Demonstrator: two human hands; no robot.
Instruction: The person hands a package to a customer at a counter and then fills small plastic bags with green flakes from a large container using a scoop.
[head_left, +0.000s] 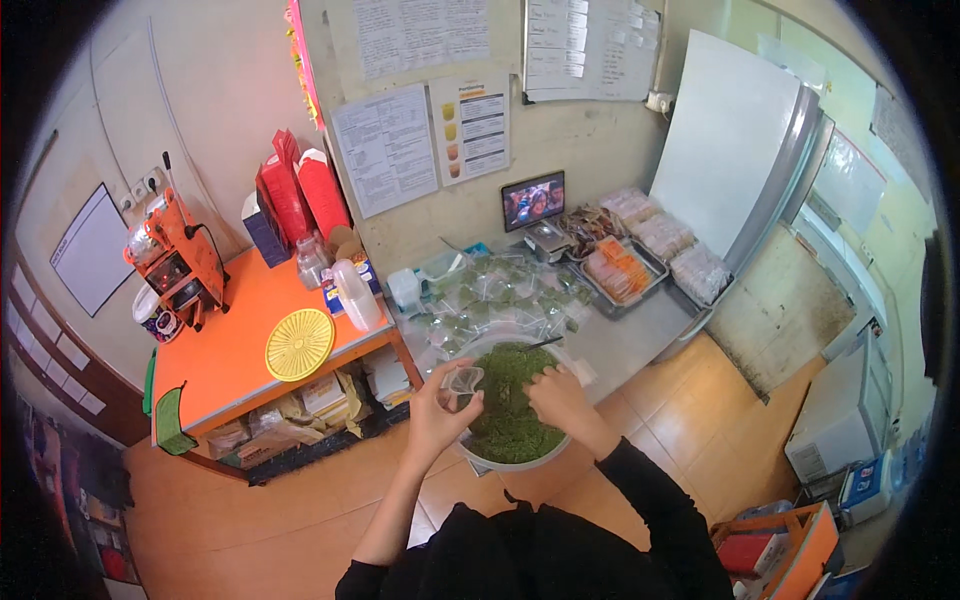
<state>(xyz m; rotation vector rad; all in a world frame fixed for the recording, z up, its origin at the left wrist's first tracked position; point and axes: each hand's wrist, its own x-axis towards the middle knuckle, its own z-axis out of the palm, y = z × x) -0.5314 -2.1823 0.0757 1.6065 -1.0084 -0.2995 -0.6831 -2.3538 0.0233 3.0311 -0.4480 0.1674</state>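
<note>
A large round white bowl [553,456] in front of me is filled with finely chopped green herbs [505,430]. My left hand [437,420] is closed around a small clear plastic bag [464,380], whose mouth is spread at the bowl's left rim. Over the right part of the herbs, my right hand [560,403] is closed with its fingertips down at the green surface; what they grip is hidden. A dark utensil handle [543,343] leans at the bowl's far rim, apart from the right hand. Beyond the bowl lie several small clear bags of green herbs [490,295].
Behind, a metal tray [650,285] holds orange packets, beside stacked pale packs [665,235] and a small screen [533,202]. An orange table [235,340] at left bears a yellow lid [300,345], clear cups [355,295] and an orange machine [178,262]. A white fridge [725,140] stands right.
</note>
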